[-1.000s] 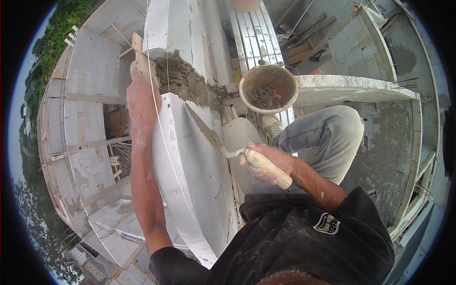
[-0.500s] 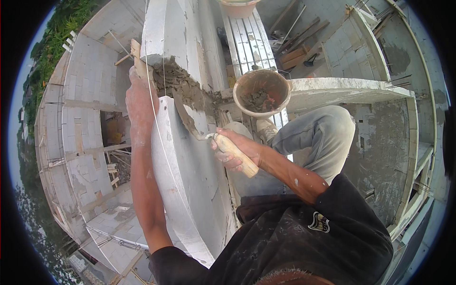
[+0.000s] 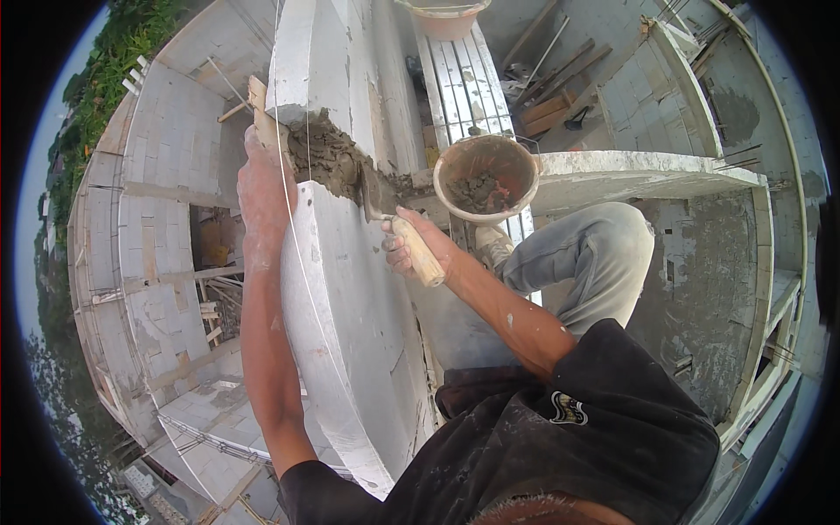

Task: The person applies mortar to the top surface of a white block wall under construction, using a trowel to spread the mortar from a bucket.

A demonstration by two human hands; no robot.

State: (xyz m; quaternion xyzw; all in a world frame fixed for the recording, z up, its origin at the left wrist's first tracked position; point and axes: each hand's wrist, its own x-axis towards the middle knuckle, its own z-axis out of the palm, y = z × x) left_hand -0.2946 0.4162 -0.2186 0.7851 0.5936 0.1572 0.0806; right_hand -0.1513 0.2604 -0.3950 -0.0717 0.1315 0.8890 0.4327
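Wet grey mortar (image 3: 328, 157) fills a gap in the top of a pale block wall (image 3: 346, 306). My left hand (image 3: 265, 179) is closed around a small wooden board (image 3: 257, 94), which stands against the mortar's left side. The board's lower part is hidden behind my fingers. On the opposite side, my right hand (image 3: 432, 238) wraps round the wooden handle of a trowel (image 3: 418, 254). Its mortar-smeared blade is upright against the right edge of the filled gap. A taut white string (image 3: 294, 219) runs along the wall beside my left hand.
A bucket (image 3: 518, 171) with mortar inside stands right of the wall, on a slatted metal plank (image 3: 457, 83). Another bucket (image 3: 446, 24) is farther along it. A cross wall (image 3: 647, 164) joins from the right. The wall's left side drops to a lower level.
My right hand has moved forward and slightly left with the trowel. The blade has gone from sloping over the near block's edge to upright at the mortar's right side. My left hand stays on the board.
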